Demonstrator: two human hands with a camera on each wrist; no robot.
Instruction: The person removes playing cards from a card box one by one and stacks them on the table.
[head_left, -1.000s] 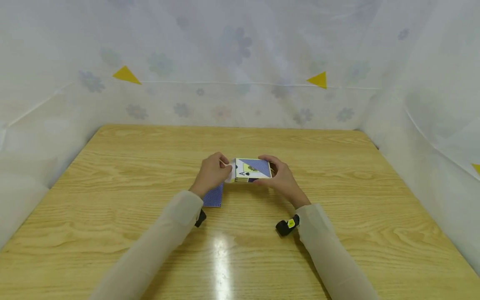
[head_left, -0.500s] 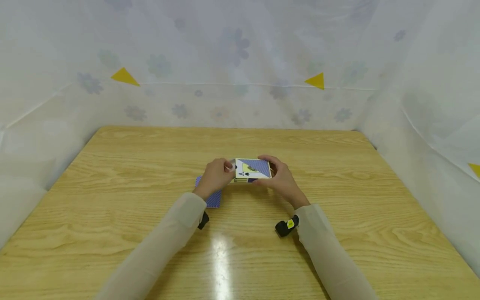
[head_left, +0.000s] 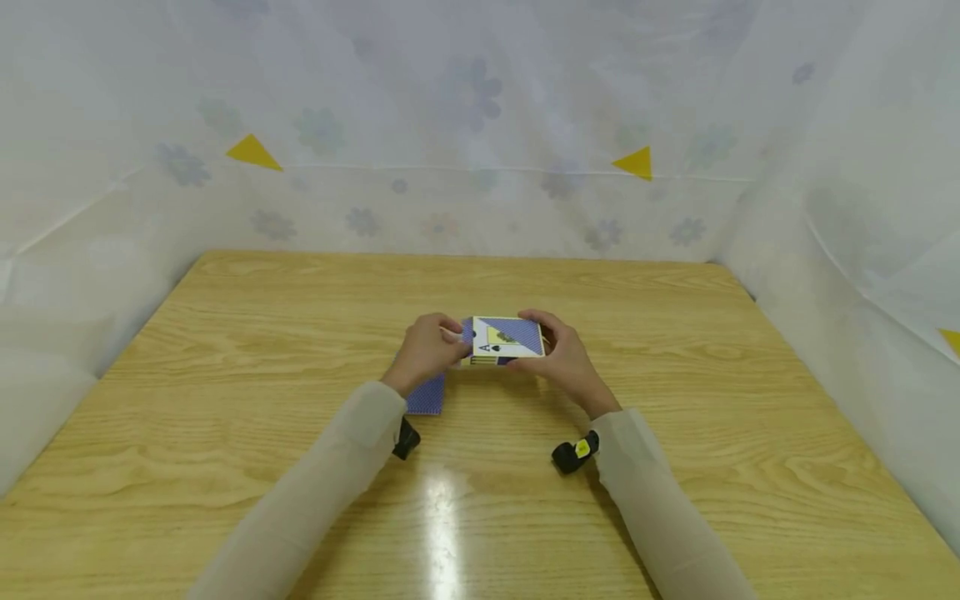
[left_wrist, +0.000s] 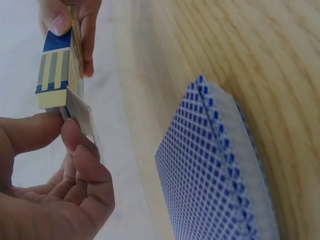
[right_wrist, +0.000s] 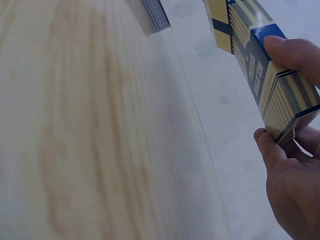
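A strip of blue pattern [head_left: 467,328] now shows at the left end of the card box [head_left: 506,337], where a second ago the head view showed a white flap. The box is a printed oblong—smooth, square-cornered, striped along its side—held above the wood-grained tabletop [head_left: 300,321], midway between its left and right edges. The right hand [head_left: 562,360] grips one end between thumb and fingers; the left hand [head_left: 426,353] pinches the opposite end. Beneath the left wrist, a blue-checked, pale-sided card stack [head_left: 427,396] lies on the tabletop.
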